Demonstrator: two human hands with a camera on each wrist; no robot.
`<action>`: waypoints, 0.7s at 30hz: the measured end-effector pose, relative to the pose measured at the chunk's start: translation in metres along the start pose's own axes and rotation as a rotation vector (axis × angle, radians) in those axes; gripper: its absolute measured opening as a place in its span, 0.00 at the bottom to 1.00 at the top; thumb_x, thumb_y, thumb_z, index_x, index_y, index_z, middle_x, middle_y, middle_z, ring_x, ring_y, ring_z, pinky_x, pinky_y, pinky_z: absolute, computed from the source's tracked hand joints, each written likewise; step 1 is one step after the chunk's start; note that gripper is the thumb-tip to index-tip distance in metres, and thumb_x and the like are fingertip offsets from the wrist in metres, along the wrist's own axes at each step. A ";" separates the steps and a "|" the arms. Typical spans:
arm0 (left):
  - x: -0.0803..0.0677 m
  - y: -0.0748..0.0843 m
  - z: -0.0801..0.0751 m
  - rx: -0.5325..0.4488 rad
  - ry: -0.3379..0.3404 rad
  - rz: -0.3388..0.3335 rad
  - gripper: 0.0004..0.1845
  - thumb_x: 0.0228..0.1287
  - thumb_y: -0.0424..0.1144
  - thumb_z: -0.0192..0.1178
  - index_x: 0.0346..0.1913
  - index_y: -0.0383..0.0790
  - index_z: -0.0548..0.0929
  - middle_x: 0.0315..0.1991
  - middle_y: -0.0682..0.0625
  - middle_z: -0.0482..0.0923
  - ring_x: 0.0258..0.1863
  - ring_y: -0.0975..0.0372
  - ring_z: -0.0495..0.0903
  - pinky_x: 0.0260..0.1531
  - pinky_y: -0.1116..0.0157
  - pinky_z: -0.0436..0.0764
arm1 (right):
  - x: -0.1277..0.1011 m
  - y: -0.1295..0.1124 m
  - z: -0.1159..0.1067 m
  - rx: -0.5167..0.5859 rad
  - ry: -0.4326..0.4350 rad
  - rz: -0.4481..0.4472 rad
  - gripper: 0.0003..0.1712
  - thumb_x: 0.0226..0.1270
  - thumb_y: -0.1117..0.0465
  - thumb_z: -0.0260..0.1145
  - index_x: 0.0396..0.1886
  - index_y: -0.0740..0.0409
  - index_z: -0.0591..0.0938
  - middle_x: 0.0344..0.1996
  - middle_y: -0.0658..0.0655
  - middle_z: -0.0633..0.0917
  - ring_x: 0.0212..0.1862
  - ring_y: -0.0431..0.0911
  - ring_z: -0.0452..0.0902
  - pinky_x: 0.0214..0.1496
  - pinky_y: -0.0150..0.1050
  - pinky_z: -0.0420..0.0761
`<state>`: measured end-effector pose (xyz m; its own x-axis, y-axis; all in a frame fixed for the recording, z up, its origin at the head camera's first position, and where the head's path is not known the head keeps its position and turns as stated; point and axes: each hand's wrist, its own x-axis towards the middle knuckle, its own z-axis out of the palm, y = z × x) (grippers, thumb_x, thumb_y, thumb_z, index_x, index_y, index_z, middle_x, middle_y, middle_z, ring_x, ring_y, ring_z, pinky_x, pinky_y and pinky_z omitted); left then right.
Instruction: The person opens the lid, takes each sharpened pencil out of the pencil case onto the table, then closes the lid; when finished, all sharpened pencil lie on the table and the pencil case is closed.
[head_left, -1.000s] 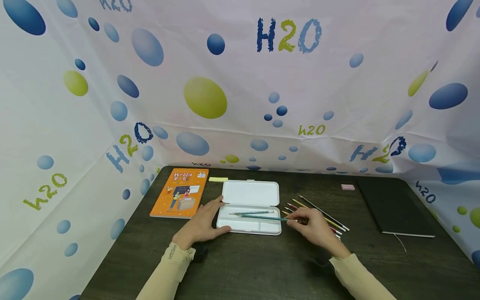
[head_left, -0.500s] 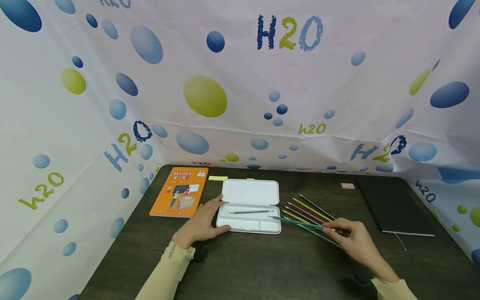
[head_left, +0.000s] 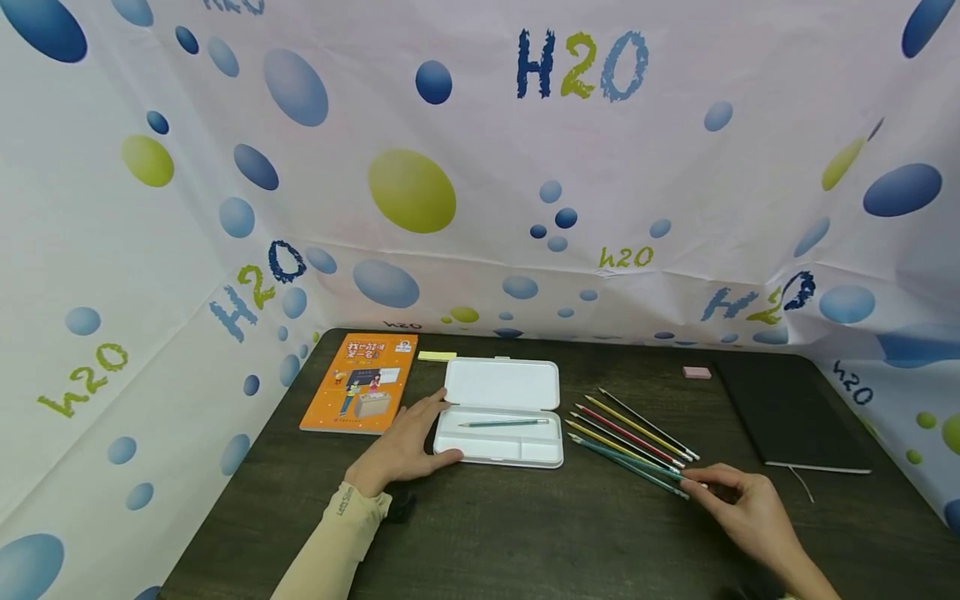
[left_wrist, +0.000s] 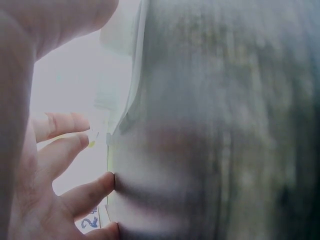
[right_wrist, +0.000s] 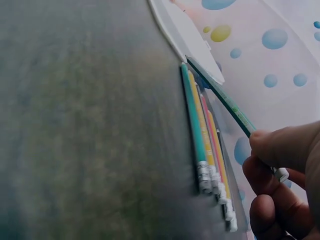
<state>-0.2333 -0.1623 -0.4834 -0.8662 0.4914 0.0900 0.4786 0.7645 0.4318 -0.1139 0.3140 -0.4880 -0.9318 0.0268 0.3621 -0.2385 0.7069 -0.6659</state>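
One pencil in white case (head_left: 498, 446), left hand (head_left: 405, 446) flat beside it, right hand (head_left: 750, 504) pinching one green pencil (right_wrist: 225, 102), five more pencils (head_left: 637, 433) on table

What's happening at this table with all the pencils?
A person sits at a dark table. Their left hand rests against an open white pencil case with one green pencil inside. Their right hand pinches the eraser end of another green pencil, beside a row of pencils lying on the table.
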 end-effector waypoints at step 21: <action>0.000 0.001 0.000 0.003 -0.006 -0.008 0.45 0.58 0.68 0.63 0.72 0.43 0.68 0.78 0.46 0.53 0.74 0.49 0.58 0.69 0.36 0.53 | -0.004 -0.005 0.013 -0.239 -0.064 -0.188 0.14 0.43 0.68 0.82 0.24 0.44 0.88 0.25 0.32 0.75 0.26 0.30 0.64 0.24 0.31 0.67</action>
<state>-0.2332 -0.1619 -0.4829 -0.8694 0.4874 0.0812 0.4717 0.7699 0.4298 -0.1132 0.3014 -0.4949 -0.8947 -0.1591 0.4174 -0.3437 0.8419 -0.4160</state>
